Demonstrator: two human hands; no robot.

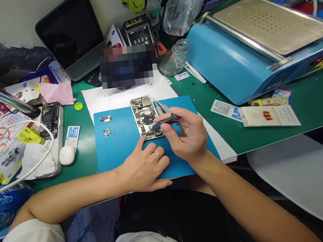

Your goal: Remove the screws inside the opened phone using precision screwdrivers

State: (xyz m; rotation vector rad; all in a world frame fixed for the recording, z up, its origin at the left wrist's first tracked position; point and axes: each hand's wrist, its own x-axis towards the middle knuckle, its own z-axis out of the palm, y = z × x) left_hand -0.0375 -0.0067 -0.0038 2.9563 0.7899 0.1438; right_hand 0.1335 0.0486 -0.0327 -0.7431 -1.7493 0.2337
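An opened phone (145, 115) with its insides showing lies on a blue mat (124, 148). My left hand (144, 163) rests flat on the mat, fingers spread, with a fingertip against the phone's near end. My right hand (188, 133) pinches a dark screwdriver (164, 120) whose tip points at the phone's lower part. Two grey tools (161, 106) lie just right of the phone. Two small metal parts (106, 125) sit on the mat's left side.
A blue machine with a metal plate (246, 49) fills the right back. A glass jar (175, 59), a dark tablet (71, 32), another opened phone (50, 118), a white mouse-like object (66, 155) and packaging (268, 115) surround the mat on the green table (316, 99).
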